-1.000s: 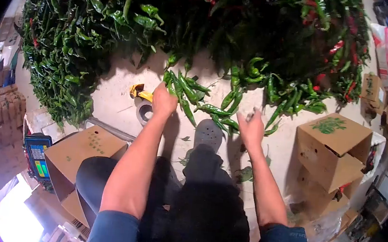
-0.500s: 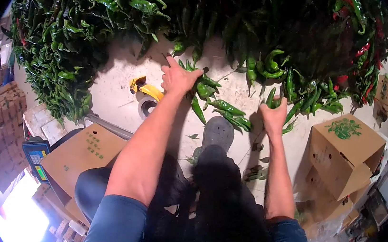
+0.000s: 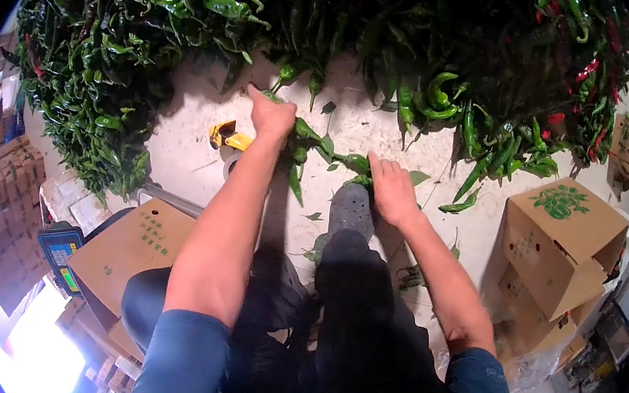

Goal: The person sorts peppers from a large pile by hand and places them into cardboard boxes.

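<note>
Long green chili peppers (image 3: 310, 134) lie on the pale floor between my two hands. My left hand (image 3: 271, 118) is closed over some of them, its index finger reaching out toward the heap; a few poke out on its right side. My right hand (image 3: 393, 190), palm down with fingers together, presses against more green peppers (image 3: 353, 162) just above the tip of my grey shoe (image 3: 352, 210). What lies under its fingers is partly hidden.
A large heap of green peppers (image 3: 106, 48) with some red ones curves across the far side. Yellow-handled tape dispenser (image 3: 232, 138) lies left of my hands. Cardboard boxes (image 3: 563, 225) stand at right; another box (image 3: 134, 246) and a scale display (image 3: 62, 255) are at left.
My right hand has moved left toward my shoe, and the peppers there have shifted left with it. My left hand has moved slightly left and turned over the peppers.
</note>
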### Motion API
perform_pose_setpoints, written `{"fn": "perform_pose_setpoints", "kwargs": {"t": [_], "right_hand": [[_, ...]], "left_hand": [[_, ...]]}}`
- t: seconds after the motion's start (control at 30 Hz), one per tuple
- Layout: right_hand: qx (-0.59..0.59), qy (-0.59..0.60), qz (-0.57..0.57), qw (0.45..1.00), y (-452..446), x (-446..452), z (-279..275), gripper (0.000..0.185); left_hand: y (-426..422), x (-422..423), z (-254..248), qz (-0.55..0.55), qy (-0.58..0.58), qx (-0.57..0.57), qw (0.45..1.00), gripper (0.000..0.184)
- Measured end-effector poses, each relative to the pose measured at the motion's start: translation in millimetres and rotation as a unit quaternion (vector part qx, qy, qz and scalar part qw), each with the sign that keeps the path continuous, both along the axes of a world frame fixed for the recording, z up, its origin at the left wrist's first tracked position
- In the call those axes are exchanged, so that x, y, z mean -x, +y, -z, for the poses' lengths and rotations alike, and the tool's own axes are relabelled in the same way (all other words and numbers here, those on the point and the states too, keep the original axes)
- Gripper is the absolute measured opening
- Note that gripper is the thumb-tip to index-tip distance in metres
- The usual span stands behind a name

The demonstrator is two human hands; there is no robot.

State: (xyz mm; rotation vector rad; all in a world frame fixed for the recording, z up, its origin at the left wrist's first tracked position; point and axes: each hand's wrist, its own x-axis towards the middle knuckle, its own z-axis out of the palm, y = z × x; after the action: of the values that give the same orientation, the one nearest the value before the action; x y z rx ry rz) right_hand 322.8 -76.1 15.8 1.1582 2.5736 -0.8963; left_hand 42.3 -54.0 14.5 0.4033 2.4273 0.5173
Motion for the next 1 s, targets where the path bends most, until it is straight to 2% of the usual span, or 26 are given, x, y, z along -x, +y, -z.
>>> {"fn": "perform_pose_setpoints", "kwargs": {"t": [0.1, 0.13, 0.17, 0.2, 0.23, 0.27, 0.3, 0.37, 0.47, 0.5, 0.57, 0.63, 0.7, 0.77, 0.8, 0.83, 0.9, 0.97, 1.0], "right_hand": [[0.059, -0.025, -0.005, 0.998, 14.0, -6.2, 8.7, 0.050], [0.083, -0.032, 0.000, 0.996, 18.8, -9.3, 10.5, 0.049], [0.102, -0.013, 0.041, 0.994, 26.9, -12.1, 7.6, 0.046], [0.145, 0.002, 0.123, 0.982, 37.7, -19.0, 4.9, 0.045], [0.188, 0.015, 0.204, 0.961, 50.3, -26.8, -10.4, 0.045], [0.226, 0.069, 0.277, 0.931, 66.6, -36.4, -40.6, 0.046], [0.260, 0.124, 0.349, 0.892, 79.1, -48.8, -62.6, 0.046], [0.234, 0.203, 0.442, 0.842, 87.3, -88.3, -65.5, 0.044], [0.182, 0.190, 0.458, 0.849, 82.7, -117.6, -77.8, 0.057], [0.151, 0.134, 0.451, 0.869, 74.3, -121.9, -73.6, 0.060], [0.073, 0.065, 0.403, 0.910, 42.3, -119.9, -56.0, 0.059], [0.070, -0.029, 0.356, 0.931, 11.0, -91.1, -55.0, 0.051], [-0.010, -0.030, 0.242, 0.970, -18.0, -66.1, -36.2, 0.038], [0.019, -0.064, 0.243, 0.968, -32.7, -44.9, -13.7, 0.027], [-0.019, -0.035, 0.241, 0.970, -40.3, -43.5, 3.7, 0.023], [-0.028, -0.027, 0.259, 0.965, -42.8, -40.0, 5.2, 0.021], [-0.017, -0.028, 0.273, 0.961, -39.4, -43.6, -0.2, 0.026], [0.095, -0.048, 0.412, 0.905, -33.3, -49.4, -27.1, 0.035], [0.119, 0.009, 0.468, 0.876, -31.4, -60.6, -37.8, 0.044]], "left_hand": [[1.7, 25.6, -0.6, -0.051, 0.027, -0.098, 0.994, 0.089], [7.8, 26.4, -22.7, -0.071, -0.010, -0.136, 0.988, 0.076], [8.6, 43.3, -17.1, -0.105, -0.164, -0.201, 0.960, 0.070], [4.9, 55.9, -10.7, -0.072, -0.220, -0.209, 0.950, 0.063], [9.0, 57.9, -25.3, -0.040, -0.276, -0.215, 0.936, 0.055], [14.9, 47.1, -54.5, -0.036, -0.282, -0.199, 0.938, 0.046], [14.1, 59.4, -44.0, 0.025, -0.302, -0.198, 0.932, 0.051], [18.8, 55.6, -50.6, 0.046, -0.367, -0.200, 0.907, 0.038], [3.1, 34.5, -50.8, 0.131, -0.314, -0.072, 0.938, 0.045], [-6.5, 25.7, -47.0, 0.169, -0.279, -0.025, 0.945, 0.048], [-34.9, 5.5, -28.1, 0.226, -0.116, 0.072, 0.965, 0.050], [-79.4, -29.5, -7.3, 0.165, -0.010, 0.079, 0.983, 0.058], [-110.4, -67.7, -15.6, 0.088, 0.027, 0.088, 0.992, 0.057], [-134.7, -88.8, -16.0, 0.010, 0.023, 0.057, 0.998, 0.056], [-149.8, -95.1, -0.4, 0.024, 0.082, 0.008, 0.996, 0.057], [-146.7, -97.6, -7.1, 0.013, 0.061, 0.062, 0.996, 0.059], [-149.1, -99.5, 9.6, 0.047, 0.080, 0.024, 0.995, 0.060], [-134.9, -102.0, -4.8, 0.079, 0.052, 0.025, 0.995, 0.058], [-132.5, -102.1, -5.0, 0.092, 0.047, 0.038, 0.994, 0.057]]}}
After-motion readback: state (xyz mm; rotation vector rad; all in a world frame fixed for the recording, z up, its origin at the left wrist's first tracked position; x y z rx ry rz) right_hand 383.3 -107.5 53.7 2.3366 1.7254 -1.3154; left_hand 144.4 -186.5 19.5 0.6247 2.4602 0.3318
